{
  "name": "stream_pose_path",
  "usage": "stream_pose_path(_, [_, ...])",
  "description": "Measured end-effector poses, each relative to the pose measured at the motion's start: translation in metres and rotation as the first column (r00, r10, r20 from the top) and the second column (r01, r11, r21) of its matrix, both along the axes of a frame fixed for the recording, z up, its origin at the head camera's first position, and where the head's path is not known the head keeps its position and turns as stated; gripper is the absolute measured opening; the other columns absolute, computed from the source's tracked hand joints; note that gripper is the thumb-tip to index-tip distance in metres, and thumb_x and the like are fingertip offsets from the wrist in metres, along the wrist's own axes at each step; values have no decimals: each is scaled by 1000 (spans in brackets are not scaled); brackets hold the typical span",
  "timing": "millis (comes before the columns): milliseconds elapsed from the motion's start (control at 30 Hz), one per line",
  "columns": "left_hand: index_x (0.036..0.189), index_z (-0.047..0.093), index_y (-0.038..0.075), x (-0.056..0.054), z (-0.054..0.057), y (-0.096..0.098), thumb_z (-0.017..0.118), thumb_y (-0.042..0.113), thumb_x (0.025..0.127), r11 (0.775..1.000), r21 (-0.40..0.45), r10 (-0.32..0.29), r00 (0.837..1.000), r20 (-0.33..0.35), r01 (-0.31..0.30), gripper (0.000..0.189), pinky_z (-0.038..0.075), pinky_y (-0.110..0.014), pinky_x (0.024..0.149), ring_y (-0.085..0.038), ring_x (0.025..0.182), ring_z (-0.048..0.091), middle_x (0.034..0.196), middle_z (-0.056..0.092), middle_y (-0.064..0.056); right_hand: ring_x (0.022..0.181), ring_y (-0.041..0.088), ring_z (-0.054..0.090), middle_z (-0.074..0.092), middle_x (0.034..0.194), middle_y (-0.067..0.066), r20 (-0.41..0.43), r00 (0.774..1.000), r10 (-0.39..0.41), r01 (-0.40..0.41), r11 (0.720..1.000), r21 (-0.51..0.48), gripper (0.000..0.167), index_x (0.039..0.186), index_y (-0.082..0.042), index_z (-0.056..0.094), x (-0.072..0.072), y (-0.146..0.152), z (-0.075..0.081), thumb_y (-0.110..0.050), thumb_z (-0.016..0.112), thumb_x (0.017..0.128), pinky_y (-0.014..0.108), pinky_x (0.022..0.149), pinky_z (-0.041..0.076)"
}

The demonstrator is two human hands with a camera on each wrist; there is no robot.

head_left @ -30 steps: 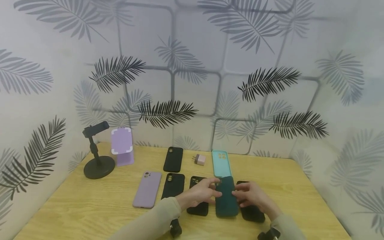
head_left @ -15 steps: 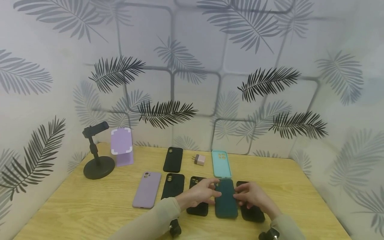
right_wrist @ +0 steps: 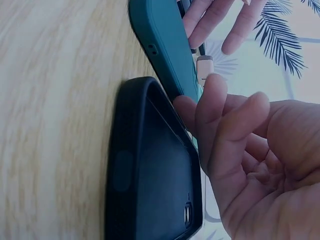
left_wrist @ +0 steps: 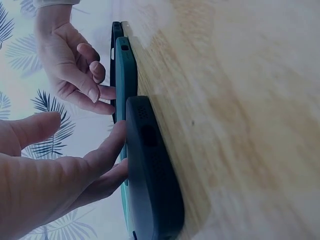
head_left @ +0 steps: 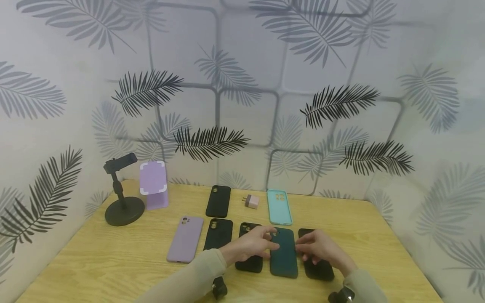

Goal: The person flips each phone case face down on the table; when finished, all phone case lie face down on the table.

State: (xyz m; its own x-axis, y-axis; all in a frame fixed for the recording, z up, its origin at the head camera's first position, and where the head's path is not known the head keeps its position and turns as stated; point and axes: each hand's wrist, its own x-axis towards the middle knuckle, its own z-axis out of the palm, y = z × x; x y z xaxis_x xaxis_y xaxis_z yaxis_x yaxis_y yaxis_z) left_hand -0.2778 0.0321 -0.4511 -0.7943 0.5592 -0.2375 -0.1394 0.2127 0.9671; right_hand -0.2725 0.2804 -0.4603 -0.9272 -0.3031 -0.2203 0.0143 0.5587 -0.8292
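A dark teal phone case (head_left: pixel 284 257) lies flat on the table, back side up, between the two hands. My left hand (head_left: pixel 253 245) reaches over a black phone case (head_left: pixel 250 266), its thumb and fingers spread near the teal case's left side. In the left wrist view its fingertips rest at the edge of the nearer black case (left_wrist: pixel 155 170). My right hand (head_left: pixel 322 249) hovers over another black phone case (head_left: pixel 319 271), fingers loosely bent. The right wrist view shows one fingertip at the teal case's (right_wrist: pixel 167 50) edge, with the hollow side of the black case (right_wrist: pixel 162 165) below.
Behind the teal case is a light turquoise case (head_left: pixel 279 208), with a pink charger plug (head_left: pixel 251 201) beside it. Two more black cases (head_left: pixel 218 201) and a lilac case (head_left: pixel 185 240) lie leftward. A black stand (head_left: pixel 125 210) and a purple phone holder (head_left: pixel 154 181) stand at back left.
The teal case has come down from slightly raised to flat on the table, shifting a little toward the person and left. The right fingers have eased off its edge; the left hand barely moved.
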Motion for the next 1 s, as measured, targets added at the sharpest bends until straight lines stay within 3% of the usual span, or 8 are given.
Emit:
stream_pose_path(200, [141,46,0,-3,0,-1,65,7,93,1000,-6,14,1000,-21,-15,51,56,-48,89,-35,114,61,138,46,-27,71,14,66,72,84,8,18,1000,-16,16,1000,-23,39,122,11,61,0,0,0,-17,65,95,27,53,54])
stream_pose_path(700, [141,45,0,-5,0,0,65,7,94,999,13,41,999,-28,-41,51,57,-47,89,-33,111,61,136,47,-26,68,12,65,72,81,9,-3,999,-41,41,998,-55,43,125,11,58,-3,-1,-1,-18,65,94,23,48,49])
stream_pose_path(1000, [139,48,1,-4,-5,3,64,12,95,998,8,56,990,-126,-56,48,55,-45,91,-32,109,62,133,51,-23,83,18,67,70,103,20,-17,1000,-17,15,995,-97,40,125,14,56,4,14,2,-13,62,96,33,61,58])
